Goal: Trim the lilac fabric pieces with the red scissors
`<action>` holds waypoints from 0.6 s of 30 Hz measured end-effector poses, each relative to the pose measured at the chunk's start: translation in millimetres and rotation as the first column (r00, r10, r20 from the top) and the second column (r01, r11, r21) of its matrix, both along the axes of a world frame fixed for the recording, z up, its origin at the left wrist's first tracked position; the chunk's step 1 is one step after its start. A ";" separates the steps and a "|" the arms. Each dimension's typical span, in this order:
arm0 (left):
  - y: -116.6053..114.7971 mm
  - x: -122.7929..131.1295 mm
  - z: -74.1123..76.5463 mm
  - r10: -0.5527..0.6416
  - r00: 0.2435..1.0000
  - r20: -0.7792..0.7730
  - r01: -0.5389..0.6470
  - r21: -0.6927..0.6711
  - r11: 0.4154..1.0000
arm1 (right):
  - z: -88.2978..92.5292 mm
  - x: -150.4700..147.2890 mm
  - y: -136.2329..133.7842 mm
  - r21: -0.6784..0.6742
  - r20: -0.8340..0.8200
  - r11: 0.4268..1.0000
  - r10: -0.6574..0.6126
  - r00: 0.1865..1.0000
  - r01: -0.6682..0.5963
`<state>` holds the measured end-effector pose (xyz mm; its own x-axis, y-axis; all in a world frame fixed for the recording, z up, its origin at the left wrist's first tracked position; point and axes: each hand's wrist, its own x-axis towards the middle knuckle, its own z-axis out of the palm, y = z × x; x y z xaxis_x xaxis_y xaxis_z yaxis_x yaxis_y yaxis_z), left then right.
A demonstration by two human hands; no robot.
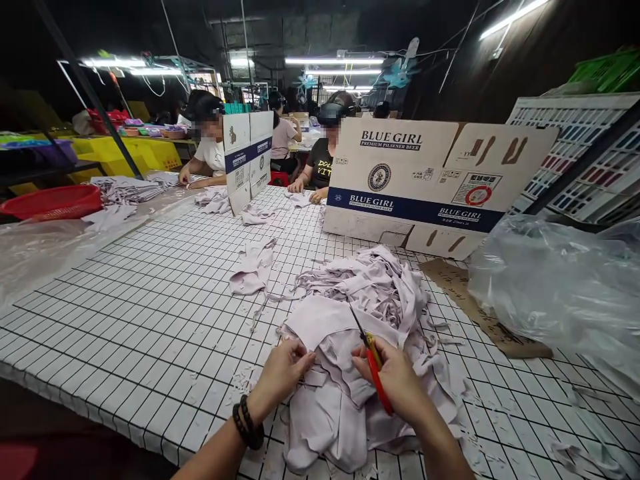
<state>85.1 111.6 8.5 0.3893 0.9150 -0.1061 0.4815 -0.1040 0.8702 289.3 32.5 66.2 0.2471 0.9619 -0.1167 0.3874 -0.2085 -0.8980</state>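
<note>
A heap of pale lilac fabric pieces (370,287) lies on the grid-patterned table in front of me. My left hand (284,370), with dark beaded bracelets at the wrist, pinches the edge of one fabric piece (320,320) on the near side of the heap. In my right hand (393,373) is a pair of scissors (375,377) with red and yellow handles. Their dark blades point up and away, over the cloth. More fabric hangs in folds below both hands. A separate fabric piece with ties (254,267) lies farther left.
Cardboard panels (430,160) stand upright across the table. A clear plastic bag (545,287) and brown paper (480,313) lie at right. Small clippings litter the grid tabletop (150,320). A red basket (55,202) sits at left. Co-workers (207,143) sit across the table.
</note>
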 end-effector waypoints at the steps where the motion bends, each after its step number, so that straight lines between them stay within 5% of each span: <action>1: -2.5 0.0 1.1 -0.009 0.999 0.045 0.010 -0.023 1.000 | -1.4 -2.7 1.9 0.015 0.014 1.000 -0.014 1.000 0.014; 4: -13.4 1.5 8.3 0.033 0.954 0.300 0.040 -0.235 0.971 | -5.6 -15.1 8.7 0.091 -0.042 0.996 -0.018 0.999 0.022; 7: -22.4 4.5 20.9 0.160 0.824 0.544 0.161 -0.494 0.854 | -9.6 -32.6 18.9 0.144 -0.183 0.987 0.091 0.979 -0.065; 9: -24.6 5.5 29.2 0.199 0.778 0.596 0.214 -0.549 0.808 | -12.8 -42.9 26.4 0.152 -0.246 0.982 0.147 0.958 -0.111; 14: -21.6 -0.1 37.9 0.125 0.796 0.592 0.223 -0.479 0.849 | -20.9 -51.7 36.7 0.192 -0.309 0.978 0.137 0.941 -0.080; 18: -18.5 -6.9 35.5 -0.014 0.876 0.481 0.085 -0.126 0.988 | -24.3 -52.2 36.6 0.228 -0.337 0.973 0.116 0.934 -0.039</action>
